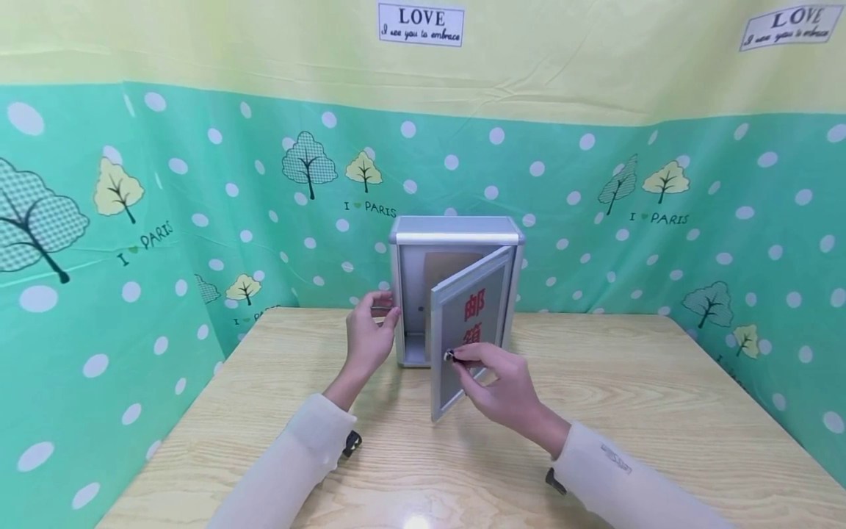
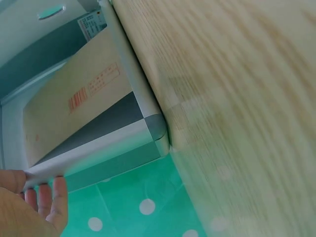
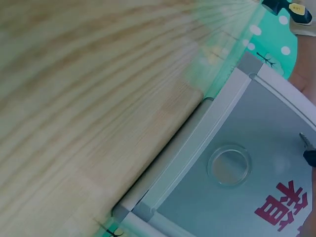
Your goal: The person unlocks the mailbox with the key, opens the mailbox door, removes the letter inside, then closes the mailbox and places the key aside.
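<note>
A grey metal mailbox (image 1: pixel 456 229) stands upright on the table, its hinged door (image 1: pixel 471 323) swung outward and marked with red characters. Inside leans a brown envelope (image 2: pixel 81 94) with red print, partly hidden by the door in the head view. My left hand (image 1: pixel 370 334) grips the box's left side edge, thumb at the front and fingers along the outer side. At the door's free edge, my right hand (image 1: pixel 499 382) pinches a small key (image 3: pixel 307 148) with a black head. The key's metal blade shows against the door panel; I cannot tell whether it touches the lock.
The wooden table (image 1: pixel 615 382) extends around the box. Behind it hangs a green and yellow curtain (image 1: pixel 562 184) with white dots and printed trees. A round clear window (image 3: pixel 229 165) is set in the door. Both sleeve cuffs have dark straps below them.
</note>
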Tool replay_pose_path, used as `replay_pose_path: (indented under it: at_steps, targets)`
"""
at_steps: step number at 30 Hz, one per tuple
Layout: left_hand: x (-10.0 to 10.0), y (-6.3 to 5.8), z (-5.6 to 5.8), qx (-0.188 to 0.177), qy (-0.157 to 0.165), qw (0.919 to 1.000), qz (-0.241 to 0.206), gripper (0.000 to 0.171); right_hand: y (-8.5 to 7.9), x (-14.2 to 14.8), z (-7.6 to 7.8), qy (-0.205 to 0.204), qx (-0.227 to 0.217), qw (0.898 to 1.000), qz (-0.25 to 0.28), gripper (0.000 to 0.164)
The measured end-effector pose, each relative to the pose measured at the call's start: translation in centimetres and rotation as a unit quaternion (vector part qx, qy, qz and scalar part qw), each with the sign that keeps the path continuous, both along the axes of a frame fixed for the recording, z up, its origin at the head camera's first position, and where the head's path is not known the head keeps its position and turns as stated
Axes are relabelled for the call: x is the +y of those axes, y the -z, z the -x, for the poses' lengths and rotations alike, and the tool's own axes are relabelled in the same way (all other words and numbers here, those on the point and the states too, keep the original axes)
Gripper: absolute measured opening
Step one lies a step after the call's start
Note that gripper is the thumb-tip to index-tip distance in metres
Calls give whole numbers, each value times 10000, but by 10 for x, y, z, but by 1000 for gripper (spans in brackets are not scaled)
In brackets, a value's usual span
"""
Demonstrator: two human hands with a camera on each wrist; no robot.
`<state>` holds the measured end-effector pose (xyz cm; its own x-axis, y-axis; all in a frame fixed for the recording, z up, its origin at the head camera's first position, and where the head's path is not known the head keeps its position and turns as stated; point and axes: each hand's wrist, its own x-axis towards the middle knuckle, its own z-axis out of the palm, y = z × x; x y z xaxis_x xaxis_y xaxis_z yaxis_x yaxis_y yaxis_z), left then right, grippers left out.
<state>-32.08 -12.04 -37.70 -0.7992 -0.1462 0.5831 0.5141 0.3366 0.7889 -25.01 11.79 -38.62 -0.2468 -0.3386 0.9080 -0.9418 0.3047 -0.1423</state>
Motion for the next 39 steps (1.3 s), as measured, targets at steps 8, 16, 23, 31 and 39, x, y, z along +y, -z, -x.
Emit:
replay_pose_path:
  at_steps: [8,16,23,31,39]
  targets:
    - [-1,0,-1,-42,21,10000,-35,29,-1,12,-5,-189,135,9997,2,25]
    - [-1,1,0,-74,31,10000,-12,28,1,24,-7,-225,398,9990,8,12]
    - [0,0,-2,-55,30,10000,-10,29,2,38,-7,-373,546,9978,94,10]
    - [2,0,-2,-17,-6,10000,-20,30,-4,57,-9,-608,513,9968,-113,9]
    - [2,-1,-2,-55,-8,10000,-40,28,-13,73,-12,-1023,258,9942,-222,9]
